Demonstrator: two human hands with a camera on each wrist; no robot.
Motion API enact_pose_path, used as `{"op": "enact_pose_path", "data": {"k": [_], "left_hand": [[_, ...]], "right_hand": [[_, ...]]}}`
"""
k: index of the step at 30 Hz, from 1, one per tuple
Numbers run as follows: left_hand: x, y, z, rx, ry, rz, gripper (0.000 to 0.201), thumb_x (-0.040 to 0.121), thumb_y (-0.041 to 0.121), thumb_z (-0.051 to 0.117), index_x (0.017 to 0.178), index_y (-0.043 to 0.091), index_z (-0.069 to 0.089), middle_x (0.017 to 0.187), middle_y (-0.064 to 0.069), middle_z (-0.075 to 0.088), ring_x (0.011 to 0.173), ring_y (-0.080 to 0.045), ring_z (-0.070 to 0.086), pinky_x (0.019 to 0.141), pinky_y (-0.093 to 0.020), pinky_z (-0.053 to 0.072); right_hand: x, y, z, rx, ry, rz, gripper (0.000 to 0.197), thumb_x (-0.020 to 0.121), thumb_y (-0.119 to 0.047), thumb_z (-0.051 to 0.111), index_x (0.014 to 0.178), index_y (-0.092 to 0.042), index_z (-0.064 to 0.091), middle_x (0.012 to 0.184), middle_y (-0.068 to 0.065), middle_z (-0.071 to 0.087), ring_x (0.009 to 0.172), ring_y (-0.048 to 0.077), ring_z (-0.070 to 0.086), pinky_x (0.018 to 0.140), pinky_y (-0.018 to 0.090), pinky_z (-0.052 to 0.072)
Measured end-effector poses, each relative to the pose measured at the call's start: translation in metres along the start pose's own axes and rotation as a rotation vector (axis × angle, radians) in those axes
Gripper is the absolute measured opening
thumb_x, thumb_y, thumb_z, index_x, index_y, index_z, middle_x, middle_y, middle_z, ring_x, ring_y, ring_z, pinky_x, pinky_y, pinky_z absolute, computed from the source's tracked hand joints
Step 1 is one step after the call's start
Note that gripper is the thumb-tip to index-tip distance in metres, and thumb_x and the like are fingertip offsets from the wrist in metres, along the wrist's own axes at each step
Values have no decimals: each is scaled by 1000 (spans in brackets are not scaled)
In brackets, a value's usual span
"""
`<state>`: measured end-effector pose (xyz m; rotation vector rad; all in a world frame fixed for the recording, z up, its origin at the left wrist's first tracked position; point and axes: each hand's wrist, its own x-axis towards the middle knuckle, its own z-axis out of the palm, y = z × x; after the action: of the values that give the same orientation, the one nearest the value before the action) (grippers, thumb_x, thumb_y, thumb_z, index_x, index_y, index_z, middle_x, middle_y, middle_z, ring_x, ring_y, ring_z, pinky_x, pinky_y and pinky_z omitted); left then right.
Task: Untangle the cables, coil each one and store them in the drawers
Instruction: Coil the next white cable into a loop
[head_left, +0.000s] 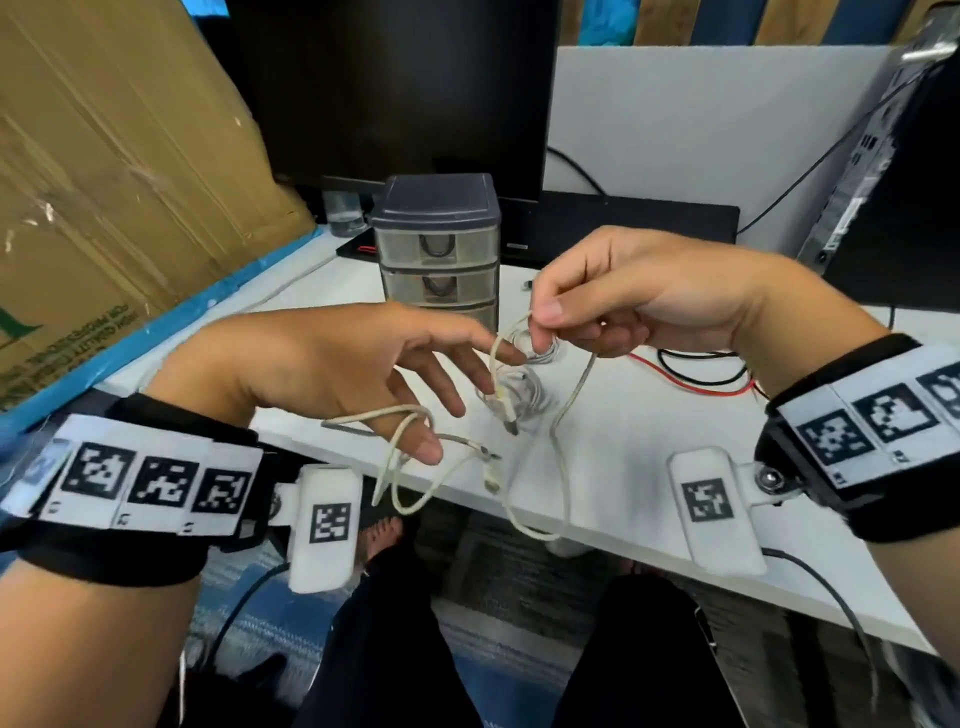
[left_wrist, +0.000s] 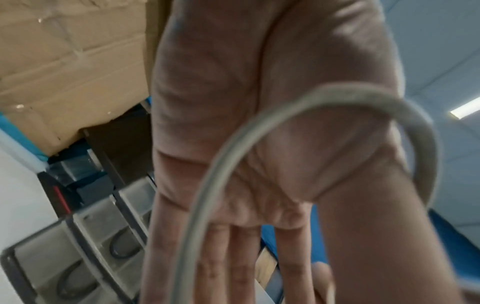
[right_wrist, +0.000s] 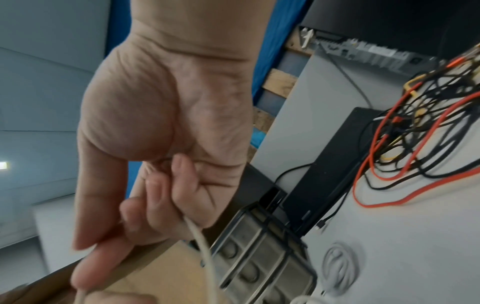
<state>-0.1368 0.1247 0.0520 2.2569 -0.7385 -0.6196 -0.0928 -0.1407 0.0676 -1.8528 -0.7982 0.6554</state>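
We hold the white cable (head_left: 563, 415) up over the tabletop (head_left: 623, 457). Our right hand (head_left: 639, 291) pinches its top loop. Our left hand (head_left: 332, 364) is open, fingers straight, with a loop round the thumb. The drawers (head_left: 439, 260) stand just behind

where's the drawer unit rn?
Head view: the drawer unit stands at the back centre of the white table, before the dark monitor, just beyond both hands, drawers shut.
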Motion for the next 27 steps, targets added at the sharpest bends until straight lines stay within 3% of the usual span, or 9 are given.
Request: {"op": "enact_pose_path", "data": {"k": [3, 6, 10, 15, 17, 19, 21, 24, 27], "left_hand": [[-6, -9, 4, 126, 16, -97, 88, 71, 14, 94, 135, 59, 53, 120, 20, 65, 108, -6, 66, 88, -36, 61], [-11, -7, 9, 120, -3, -161, 76, 86, 0, 78, 139, 50, 55, 116, 12, 66, 103, -11, 69, 84, -42, 63], [-20, -2, 8, 74, -13, -105, 64, 97, -8, 58, 141, 39, 56, 120, 5, 70, 107, -13, 72, 96, -43, 59], [-10, 10, 13, -315, 40, 19, 51, 78, 24, 56, 126, 10, 66, 116, -14, 75, 109, -31, 72, 96, -40, 56], [1, 14, 19, -347, 130, 65, 46, 88, 38, 56, 113, 1, 68, 107, -16, 76, 101, -32, 74, 91, -39, 58], [11, 17, 26, -370, 238, 90, 44, 103, 44, 48, 93, 5, 66, 81, -13, 71, 73, -26, 71, 79, -40, 59], [17, 17, 29, -452, 282, 107, 38, 108, 35, 46, 79, 13, 58, 59, -4, 40, 48, -16, 39, 53, -31, 46], [18, 8, 22, -633, 378, 175, 33, 109, 22, 39, 88, 11, 61, 58, 3, 23, 47, -10, 14, 41, -23, 15], [14, -3, 13, -772, 500, 245, 37, 108, 17, 35, 106, 4, 70, 56, 1, 41, 45, -8, 30, 44, -20, 28]], "right_hand": [[1, -6, 13, -85, -55, -10, 19, 90, -24, 69, 88, -7, 77, 58, 5, 43, 51, 16, 35, 44, 18, 25], [2, -7, 20, -115, -57, -11, 25, 86, -28, 66, 89, -5, 76, 56, 6, 45, 51, 17, 38, 45, 19, 27], [-5, -7, 19, -73, -1, -33, 21, 88, -23, 64, 86, -5, 75, 57, 7, 44, 49, 16, 39, 44, 18, 26], [-6, -7, 19, -59, 96, -69, 20, 94, -19, 62, 86, -5, 73, 58, 7, 44, 50, 14, 40, 45, 19, 27], [-3, -6, 22, -82, 106, -72, 20, 95, -18, 62, 87, -3, 72, 59, 8, 45, 53, 15, 40, 48, 21, 29], [1, -4, 23, -109, 126, -72, 20, 98, -17, 61, 86, -2, 70, 62, 12, 45, 56, 17, 40, 48, 21, 30], [4, 1, 24, -150, 166, -60, 25, 100, -21, 60, 85, -4, 69, 68, 15, 47, 60, 20, 42, 52, 23, 31], [5, 12, 26, -118, 204, -36, 31, 105, -28, 52, 83, -10, 64, 71, 13, 51, 67, 21, 47, 61, 28, 35], [4, 28, 27, -15, 261, 1, 33, 109, -26, 41, 86, -13, 60, 68, 4, 52, 72, 21, 58, 74, 32, 45]]}}
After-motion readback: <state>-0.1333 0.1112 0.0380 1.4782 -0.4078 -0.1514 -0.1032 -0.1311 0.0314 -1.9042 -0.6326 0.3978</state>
